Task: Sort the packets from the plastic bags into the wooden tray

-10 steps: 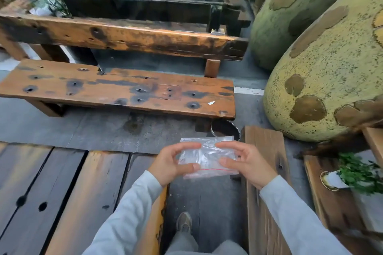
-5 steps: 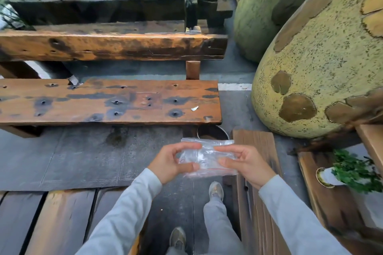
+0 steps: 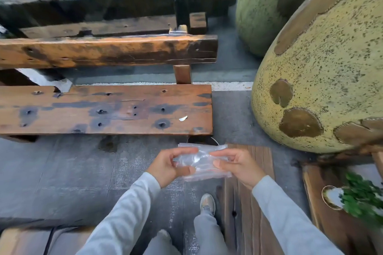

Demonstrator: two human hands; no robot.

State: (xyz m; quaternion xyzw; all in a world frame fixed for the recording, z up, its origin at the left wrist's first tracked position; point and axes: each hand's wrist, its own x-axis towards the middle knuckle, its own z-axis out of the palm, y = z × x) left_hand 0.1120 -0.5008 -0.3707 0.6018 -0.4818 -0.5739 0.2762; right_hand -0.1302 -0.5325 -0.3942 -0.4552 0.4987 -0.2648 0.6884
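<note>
A small clear plastic bag (image 3: 202, 160) with a thin red zip line along its lower edge is held flat in front of me, above the grey floor. My left hand (image 3: 167, 166) pinches its left end between thumb and fingers. My right hand (image 3: 236, 164) pinches its right end the same way. Whatever is inside the crumpled bag I cannot make out. No wooden tray is in view.
A worn wooden bench (image 3: 107, 109) crosses ahead, with a heavier beam (image 3: 107, 51) behind it. Two big yellow-green speckled boulders (image 3: 323, 72) stand at the right. A wooden plank (image 3: 248, 203) lies right of my feet, and a potted green plant (image 3: 360, 198) sits at the far right.
I have stepped forward, so the bench and boulders appear closer and the planks at lower left slid out of view. Both hands keep hold of the bag, which looks more crumpled.
</note>
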